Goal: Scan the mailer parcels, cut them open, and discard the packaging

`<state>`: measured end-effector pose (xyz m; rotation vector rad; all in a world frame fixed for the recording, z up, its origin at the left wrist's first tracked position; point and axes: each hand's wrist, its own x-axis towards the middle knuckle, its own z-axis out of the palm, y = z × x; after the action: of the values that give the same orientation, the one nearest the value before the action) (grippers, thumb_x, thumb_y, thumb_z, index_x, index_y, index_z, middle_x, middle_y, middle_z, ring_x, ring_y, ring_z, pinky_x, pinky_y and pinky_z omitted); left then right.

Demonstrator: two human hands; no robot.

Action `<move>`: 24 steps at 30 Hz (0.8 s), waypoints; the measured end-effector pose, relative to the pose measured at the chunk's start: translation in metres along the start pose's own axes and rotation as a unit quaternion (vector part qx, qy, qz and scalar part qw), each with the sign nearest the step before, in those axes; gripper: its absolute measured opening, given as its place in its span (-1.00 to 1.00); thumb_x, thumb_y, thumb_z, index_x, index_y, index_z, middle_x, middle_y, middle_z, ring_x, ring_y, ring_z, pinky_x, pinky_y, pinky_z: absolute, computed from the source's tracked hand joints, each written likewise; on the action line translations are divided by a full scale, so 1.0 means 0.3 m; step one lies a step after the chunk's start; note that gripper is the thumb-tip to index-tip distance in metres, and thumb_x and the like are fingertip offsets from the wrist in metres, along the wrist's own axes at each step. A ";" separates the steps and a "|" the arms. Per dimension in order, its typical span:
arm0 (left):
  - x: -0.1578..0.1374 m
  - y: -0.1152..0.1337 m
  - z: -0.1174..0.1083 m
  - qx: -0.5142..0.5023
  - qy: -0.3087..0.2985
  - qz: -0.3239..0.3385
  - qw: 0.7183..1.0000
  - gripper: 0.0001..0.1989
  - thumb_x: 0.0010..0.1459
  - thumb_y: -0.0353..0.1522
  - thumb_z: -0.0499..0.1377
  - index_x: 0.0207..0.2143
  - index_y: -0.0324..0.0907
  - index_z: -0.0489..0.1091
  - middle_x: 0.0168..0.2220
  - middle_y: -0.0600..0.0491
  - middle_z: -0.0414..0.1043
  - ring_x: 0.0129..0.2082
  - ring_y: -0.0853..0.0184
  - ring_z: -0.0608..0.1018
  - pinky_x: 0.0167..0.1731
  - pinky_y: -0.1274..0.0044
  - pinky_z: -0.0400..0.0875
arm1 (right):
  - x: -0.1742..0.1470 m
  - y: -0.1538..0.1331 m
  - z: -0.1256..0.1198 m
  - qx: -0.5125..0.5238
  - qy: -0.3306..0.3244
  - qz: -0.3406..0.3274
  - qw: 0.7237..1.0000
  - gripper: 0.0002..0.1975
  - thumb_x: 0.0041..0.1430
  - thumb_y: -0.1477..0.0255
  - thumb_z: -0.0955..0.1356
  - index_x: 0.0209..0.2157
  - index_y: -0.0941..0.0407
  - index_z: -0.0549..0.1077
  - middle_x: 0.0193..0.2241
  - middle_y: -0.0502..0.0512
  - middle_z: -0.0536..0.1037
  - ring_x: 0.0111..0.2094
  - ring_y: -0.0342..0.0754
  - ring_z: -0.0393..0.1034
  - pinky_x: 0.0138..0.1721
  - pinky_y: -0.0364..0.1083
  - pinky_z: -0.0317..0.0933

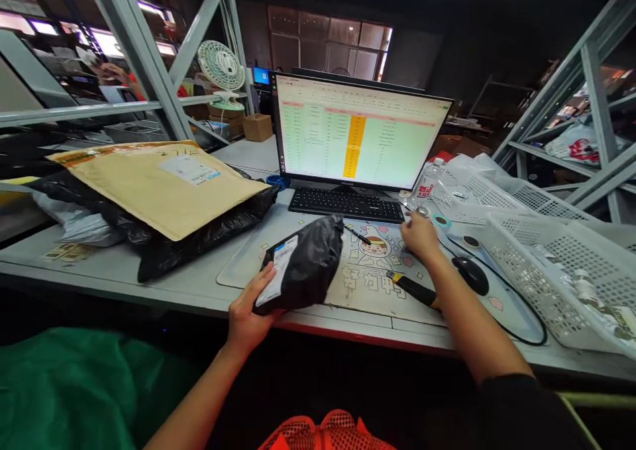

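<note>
My left hand (253, 307) grips a black plastic parcel (313, 261) by its lower left side, tilted above the front of the desk mat. A white label (278, 269) on the parcel faces left. At the right end of the black keyboard (346, 205) is my right hand (420, 236), its fingers curled together; what lies in them, if anything, is hidden. Below that forearm lies a yellow-and-black utility knife (412, 289), partly covered. A black pen (356, 234) rests on the mat between the parcel and my right hand.
A yellow padded envelope (163, 188) tops black parcels (209, 241) on the left. A monitor (362, 132) with a spreadsheet stands behind the keyboard. To the right are a mouse (470, 276), its cable, a plastic bottle (430, 181) and white perforated baskets (534, 284). Metal frames flank the desk.
</note>
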<state>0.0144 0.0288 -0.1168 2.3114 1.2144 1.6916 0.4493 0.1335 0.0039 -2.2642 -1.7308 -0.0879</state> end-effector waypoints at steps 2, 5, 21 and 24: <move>-0.005 -0.007 0.007 0.000 0.015 -0.003 1.000 -0.34 0.27 -0.19 0.38 0.37 -0.03 0.34 0.32 -0.12 0.41 0.25 0.02 0.55 0.27 0.22 0.48 | 0.068 -0.085 0.050 0.022 -0.072 -0.002 0.997 -0.39 0.39 0.38 0.28 0.42 0.18 0.24 0.15 0.40 0.53 0.18 0.24 0.45 0.21 0.11 0.30; -0.006 -0.005 0.010 0.005 0.011 0.001 1.000 -0.35 0.28 -0.19 0.38 0.37 -0.03 0.34 0.33 -0.12 0.41 0.25 0.03 0.55 0.27 0.23 0.48 | 0.153 -0.166 0.136 0.026 -0.114 0.007 0.993 -0.34 0.31 0.50 0.32 0.42 0.24 0.23 0.14 0.43 0.54 0.17 0.20 0.47 0.19 0.04 0.32; -0.008 -0.001 0.008 -0.007 0.025 -0.008 1.000 -0.40 0.32 -0.08 0.31 0.32 -0.08 0.39 0.30 -0.15 0.44 0.25 0.06 0.55 0.24 0.29 0.49 | 0.273 -0.209 0.200 -0.009 -0.208 0.032 0.978 -0.17 0.26 0.47 0.37 0.50 0.17 0.05 0.14 0.46 0.52 0.11 0.20 0.54 0.13 0.08 0.40; -0.006 -0.001 -0.002 -0.019 0.042 -0.093 0.995 -0.40 0.32 0.09 0.22 0.12 -0.18 0.54 0.06 -0.16 0.62 0.05 0.02 0.66 0.06 0.31 0.58 | 0.234 -0.230 0.161 -0.010 -0.195 -0.006 0.981 -0.14 0.27 0.45 0.37 0.51 0.26 0.01 0.16 0.49 0.51 0.13 0.18 0.52 0.14 0.04 0.37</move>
<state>0.0135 0.0276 -0.1180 2.0519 1.3517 1.7463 0.3968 0.2281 -0.0136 -2.4088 -1.9320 0.3624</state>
